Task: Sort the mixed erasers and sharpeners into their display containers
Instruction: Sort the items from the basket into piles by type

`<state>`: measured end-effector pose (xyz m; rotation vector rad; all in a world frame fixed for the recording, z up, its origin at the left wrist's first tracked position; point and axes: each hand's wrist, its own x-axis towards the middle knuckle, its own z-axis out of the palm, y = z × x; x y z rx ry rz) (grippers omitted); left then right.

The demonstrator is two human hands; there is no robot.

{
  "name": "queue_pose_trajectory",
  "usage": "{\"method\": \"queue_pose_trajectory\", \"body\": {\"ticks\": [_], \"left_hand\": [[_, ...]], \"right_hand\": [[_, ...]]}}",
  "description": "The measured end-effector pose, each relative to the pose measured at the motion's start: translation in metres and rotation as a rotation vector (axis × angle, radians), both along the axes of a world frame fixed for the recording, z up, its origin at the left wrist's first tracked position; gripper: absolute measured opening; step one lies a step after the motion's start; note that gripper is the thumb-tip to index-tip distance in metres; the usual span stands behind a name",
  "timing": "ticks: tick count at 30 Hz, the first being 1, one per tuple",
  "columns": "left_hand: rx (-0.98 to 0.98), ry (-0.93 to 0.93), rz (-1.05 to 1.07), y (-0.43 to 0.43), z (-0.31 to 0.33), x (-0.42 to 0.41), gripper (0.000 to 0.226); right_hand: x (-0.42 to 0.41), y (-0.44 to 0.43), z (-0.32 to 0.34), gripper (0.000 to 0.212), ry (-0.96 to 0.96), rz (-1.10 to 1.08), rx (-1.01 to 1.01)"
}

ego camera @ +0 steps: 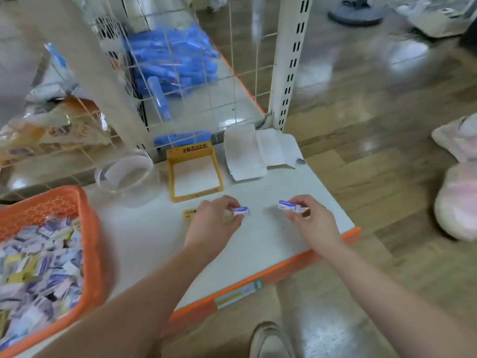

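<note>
Two erasers are being pinched over the shelf (271, 251), one eraser (241, 211) in the left grip (214, 218), the other eraser (287, 205) in the right grip (311, 219).

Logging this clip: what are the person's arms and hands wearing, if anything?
Left hand and right hand are ungloved, and both forearms are uncovered to the frame edge, no sleeves showing. No watch, bracelet or ring visible, though blur could hide a thin one.
</note>
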<state>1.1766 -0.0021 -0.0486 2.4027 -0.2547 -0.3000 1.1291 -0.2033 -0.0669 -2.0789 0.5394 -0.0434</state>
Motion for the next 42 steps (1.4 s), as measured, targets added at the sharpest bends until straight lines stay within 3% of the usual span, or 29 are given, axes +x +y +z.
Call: {"method": "queue_pose_trajectory", "body": {"ticks": [9,14,23,32,37,42], "left_hand": [[0.151,-0.093,0.016,-0.03,-0.046,0.02,0.022],[0.133,-0.113,0.075,-0.027,-0.051,0.02,0.043],[0.243,-0.253,0.077,0.037,-0.01,-0.01,0.044],[0.271,-0.339,0.159,0.147,0.061,-0.066,0.04],[0.305,-0.188,0.295,0.214,0.073,-0.077,0.055],[0.277,-0.017,0.434,0.277,0.061,-0.09,0.055]], "right_hand": [[0.029,-0.001,-0.038,0.02,-0.059,0.118,-0.2],[0.034,0.011,-0.041,0.038,-0.054,0.078,-0.252],[0.001,0.03,-0.015,0.046,-0.013,0.118,-0.264],[-0.03,0.136,0.052,0.047,-0.097,0.311,-0.167],[-0.028,0.195,0.073,0.049,-0.137,0.467,-0.116],[-0.029,0.244,0.073,0.047,-0.16,0.593,-0.084]]}}
